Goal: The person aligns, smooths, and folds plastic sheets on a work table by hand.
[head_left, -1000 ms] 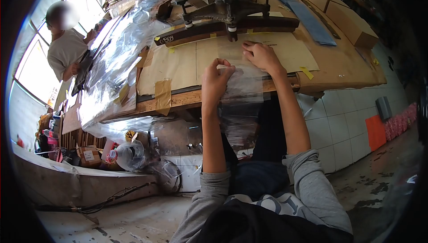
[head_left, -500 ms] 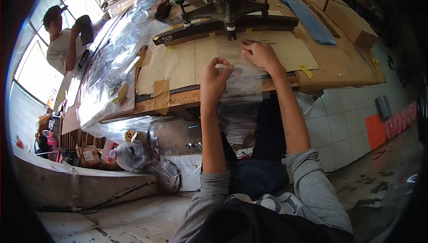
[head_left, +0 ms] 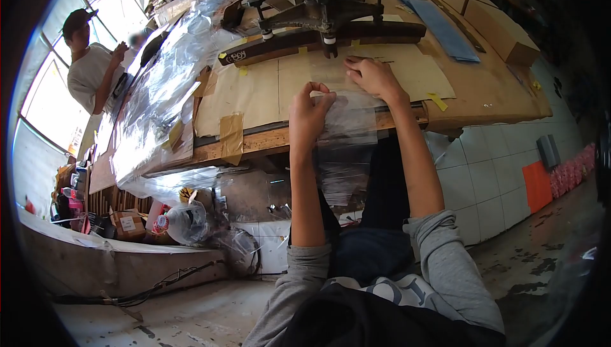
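Note:
My left hand (head_left: 310, 113) is pinched closed at the front edge of the table, on a clear plastic sheet (head_left: 353, 115) that hangs over the wooden edge. Further in and to the right, my right hand (head_left: 374, 78) is also closed, its fingertips at the far part of the same plastic. Under both lies pale board (head_left: 248, 96) with a dark line across it and bits of yellow tape. Just beyond my hands stands a dark metal press head (head_left: 328, 26) with a long curved bar. Brown tape (head_left: 231, 138) hangs over the edge on the left.
Crumpled clear plastic (head_left: 162, 89) covers the table's left side, and a person (head_left: 92, 67) stands beyond it. At the right are a blue strip (head_left: 433, 19) and a cardboard box (head_left: 499, 32). A large plastic bottle (head_left: 184, 223) and cables lie below left.
My hands stay almost in place, both closed. The person at the left has lifted and then put down a dark object, and their hands are now raised together before the chest.

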Demonstrator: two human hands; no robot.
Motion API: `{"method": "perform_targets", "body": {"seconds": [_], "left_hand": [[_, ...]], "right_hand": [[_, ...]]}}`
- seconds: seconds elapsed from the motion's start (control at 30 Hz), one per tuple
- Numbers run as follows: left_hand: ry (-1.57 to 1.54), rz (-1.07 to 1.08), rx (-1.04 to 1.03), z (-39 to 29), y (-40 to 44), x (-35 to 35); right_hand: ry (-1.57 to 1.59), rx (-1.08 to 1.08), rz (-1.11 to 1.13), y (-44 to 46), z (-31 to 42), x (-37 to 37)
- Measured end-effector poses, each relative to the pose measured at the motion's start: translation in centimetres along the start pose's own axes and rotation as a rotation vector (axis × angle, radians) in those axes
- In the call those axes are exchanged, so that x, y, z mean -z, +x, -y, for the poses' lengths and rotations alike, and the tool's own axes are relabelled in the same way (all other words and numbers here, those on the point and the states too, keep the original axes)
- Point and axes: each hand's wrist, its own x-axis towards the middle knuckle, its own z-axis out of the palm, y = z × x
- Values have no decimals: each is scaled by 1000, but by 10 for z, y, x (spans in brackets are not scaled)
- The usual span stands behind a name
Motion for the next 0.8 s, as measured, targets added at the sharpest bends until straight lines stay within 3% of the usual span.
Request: {"method": "perform_targets", "body": {"seconds": [0.8], "left_hand": [[-15,1,22,-4,-4,0]], "right_hand": [[1,-23,16,-1,1,0]]}}
